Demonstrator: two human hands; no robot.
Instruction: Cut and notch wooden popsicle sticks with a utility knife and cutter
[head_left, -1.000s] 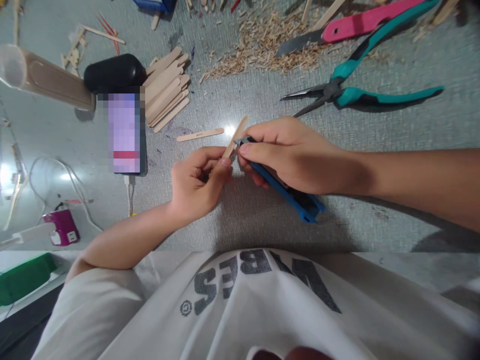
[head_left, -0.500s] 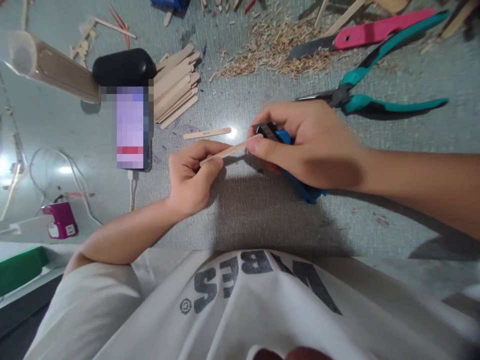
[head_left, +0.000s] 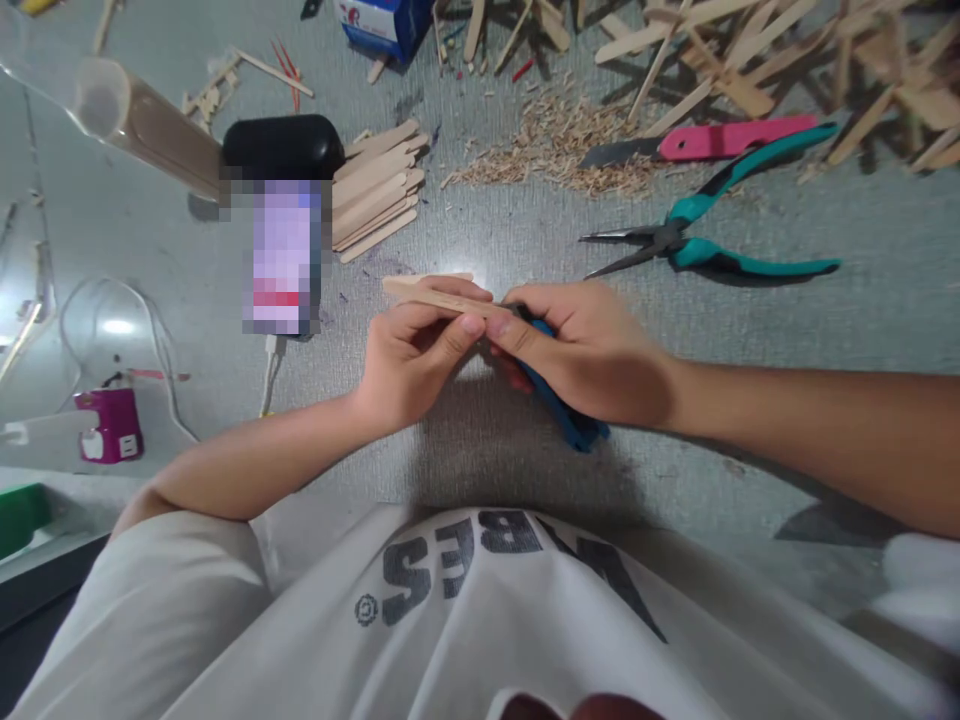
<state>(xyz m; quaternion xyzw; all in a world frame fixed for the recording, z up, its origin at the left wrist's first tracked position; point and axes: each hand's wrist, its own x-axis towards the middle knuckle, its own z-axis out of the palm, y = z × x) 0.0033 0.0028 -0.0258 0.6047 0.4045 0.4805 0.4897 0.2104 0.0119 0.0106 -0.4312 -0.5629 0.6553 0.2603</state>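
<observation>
A wooden craft stick (head_left: 442, 297) lies slanted between my two hands, with its wider left end free. My left hand (head_left: 412, 360) is closed, pinching this stick from below between thumb and fingers. My right hand (head_left: 592, 345) is wrapped round a blue utility knife (head_left: 562, 415) with a dark front end, mostly hidden by the fingers. The right thumb presses on the stick's right end, close to the left thumb. Just behind the left fingers, a second craft stick (head_left: 466, 277) rests on the table, partly covered.
A pile of craft sticks (head_left: 379, 200) lies beside a phone (head_left: 281, 260) and a black case (head_left: 283, 145). Teal-handled pliers (head_left: 664, 238) lie opened beyond my right hand. Behind them are a pink-handled blade (head_left: 727, 138), wood shavings (head_left: 540, 140) and a stick structure (head_left: 720, 75).
My hands have come closer together, with the right moving left. The held stick now tilts the other way, its left end higher. The view has shifted, showing more of the table's far side.
</observation>
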